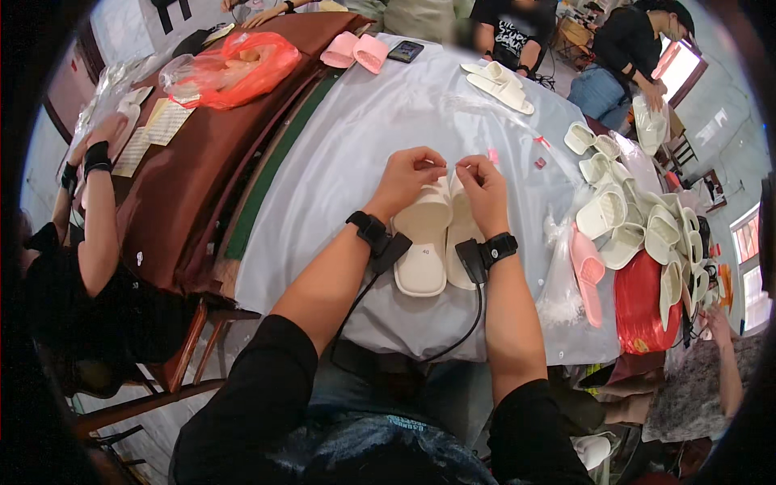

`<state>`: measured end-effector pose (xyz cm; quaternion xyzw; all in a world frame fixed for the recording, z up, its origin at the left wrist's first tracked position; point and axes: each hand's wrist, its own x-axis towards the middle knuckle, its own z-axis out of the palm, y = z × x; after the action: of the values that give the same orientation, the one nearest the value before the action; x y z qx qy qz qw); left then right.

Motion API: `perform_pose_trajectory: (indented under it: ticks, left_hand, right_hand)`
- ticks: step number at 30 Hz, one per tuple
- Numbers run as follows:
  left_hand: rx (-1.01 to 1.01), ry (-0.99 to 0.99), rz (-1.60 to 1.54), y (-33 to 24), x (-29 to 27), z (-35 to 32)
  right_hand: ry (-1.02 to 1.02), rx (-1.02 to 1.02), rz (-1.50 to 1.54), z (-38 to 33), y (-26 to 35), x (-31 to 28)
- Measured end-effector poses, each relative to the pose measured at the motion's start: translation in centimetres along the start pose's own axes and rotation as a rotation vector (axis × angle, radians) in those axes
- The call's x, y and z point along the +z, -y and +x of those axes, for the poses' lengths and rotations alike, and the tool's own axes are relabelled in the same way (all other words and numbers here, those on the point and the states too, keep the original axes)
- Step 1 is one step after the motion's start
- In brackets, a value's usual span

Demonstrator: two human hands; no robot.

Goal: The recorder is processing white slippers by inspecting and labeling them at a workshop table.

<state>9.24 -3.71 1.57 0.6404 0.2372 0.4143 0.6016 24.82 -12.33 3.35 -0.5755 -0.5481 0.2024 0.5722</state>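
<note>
The cream slipper pair (421, 271) lies side by side on the covered tabletop (323, 210). The left hand (416, 175) and right hand (483, 184) are positioned above the pair's far end and partly obscure it; a black wrist unit (470, 262) covers part of the right slipper. The fingers of both hands are narrow, in facing pinches; full closure, any small item held and contact with the pair cannot be determined. Right of the pair: a pink slipper (588, 275) and an overlapping slipper pile (612, 212), count unclear.
</note>
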Motion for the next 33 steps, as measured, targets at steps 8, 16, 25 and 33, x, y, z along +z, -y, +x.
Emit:
perform_pose_trajectory:
  ticks: [8, 16, 25, 33]
  left_hand:
    - [0.026, -0.030, -0.021, -0.20, 0.24, -0.10]
    - [-0.017, -0.007, 0.028, 0.10, -0.02, 0.17]
    - [-0.013, -0.049, -0.012, 0.15, 0.10, 0.18]
    - [-0.054, -0.091, -0.073, 0.04, 0.23, -0.08]
  right_hand:
    - [0.042, -0.015, -0.022, 0.06, -0.83, -0.08]
    - [0.012, -0.040, 0.017, 0.07, -0.65, 0.16]
    - [-0.020, -0.021, -0.094, -0.02, -0.67, 0.13]
    - [-0.008, 0.047, 0.003, -0.04, -0.46, 0.00]
